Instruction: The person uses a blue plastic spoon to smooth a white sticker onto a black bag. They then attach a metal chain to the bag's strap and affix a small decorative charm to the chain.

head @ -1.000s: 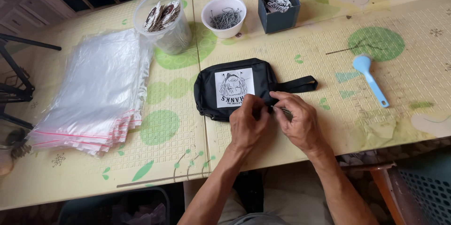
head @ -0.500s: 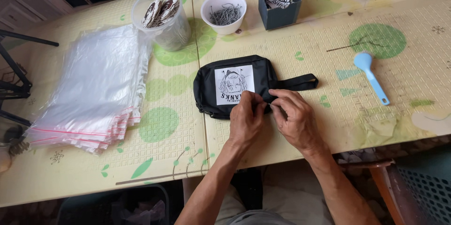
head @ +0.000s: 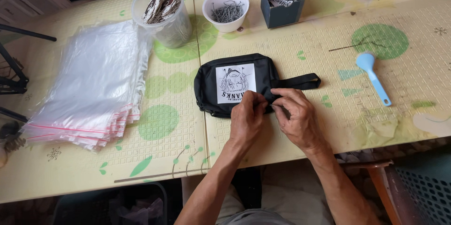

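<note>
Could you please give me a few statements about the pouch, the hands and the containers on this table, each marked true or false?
1. Both hands are at the near right corner of the black pouch. True: the left hand and the right hand meet there.
2. The white bowl holds water. False: it holds small grey metal pieces.
3. The blue spoon lies right of the pouch, untouched. True.
4. The stack of clear plastic bags lies on top of the pouch. False: it lies apart, to the pouch's left.
5. The pouch's strap points towards the clear cup. False: it points right, away from the cup.
</note>
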